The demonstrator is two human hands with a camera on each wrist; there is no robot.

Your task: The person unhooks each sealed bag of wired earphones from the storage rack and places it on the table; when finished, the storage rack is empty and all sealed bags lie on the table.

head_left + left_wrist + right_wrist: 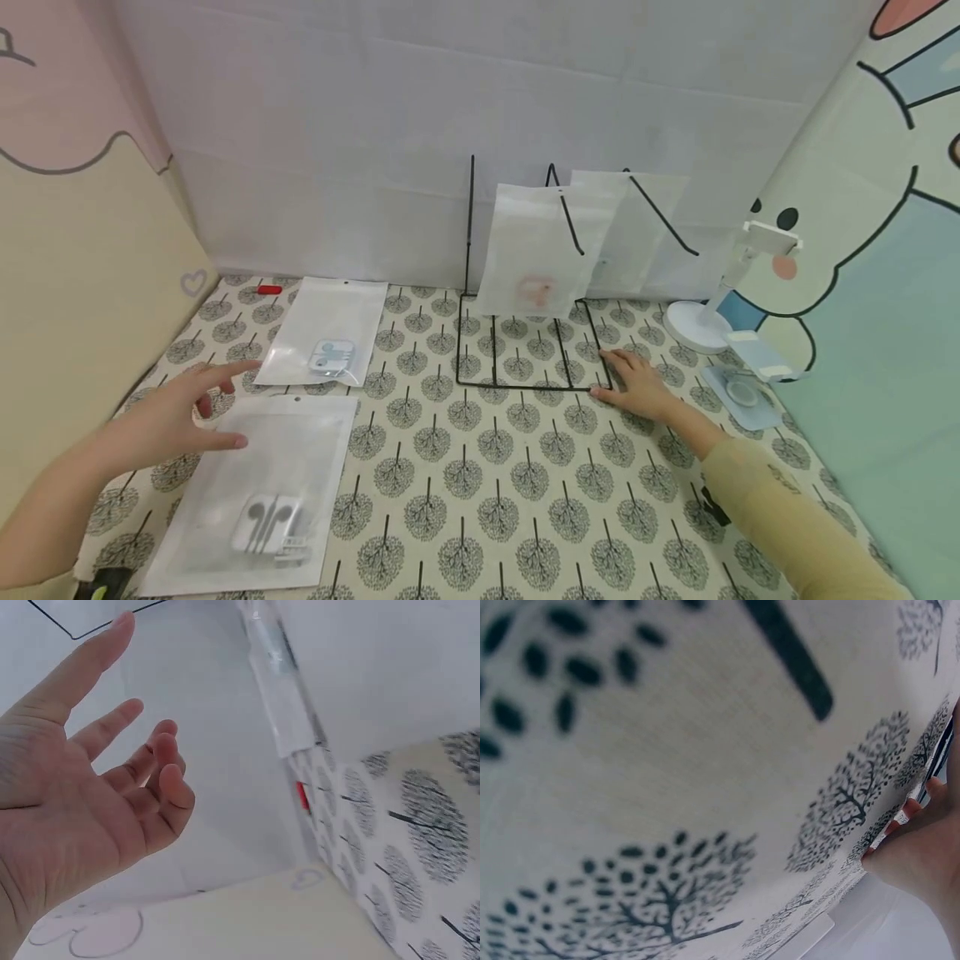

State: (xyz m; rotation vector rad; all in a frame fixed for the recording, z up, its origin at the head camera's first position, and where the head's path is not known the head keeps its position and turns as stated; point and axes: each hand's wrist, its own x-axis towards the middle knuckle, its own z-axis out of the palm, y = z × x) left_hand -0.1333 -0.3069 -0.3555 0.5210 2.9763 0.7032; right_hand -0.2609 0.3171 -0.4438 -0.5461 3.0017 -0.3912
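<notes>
The left hand (176, 417) is hovering, fingers parted, near the farther earphone pouch (322, 317) on the bench (465, 475), seemingly reaching; the right hand (633, 383) is resting spread fingers against the wire rack (494, 385). Lifting is probably calling for an edge pinch.

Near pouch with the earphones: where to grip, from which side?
I'd pinch the near pouch at its far left corner, coming from the left with the left hand. The earphones sit toward the near end, so that corner looks thin, and the hang hole stays uncovered. It lies flat, so a fingertip under the edge would probably help.
</notes>
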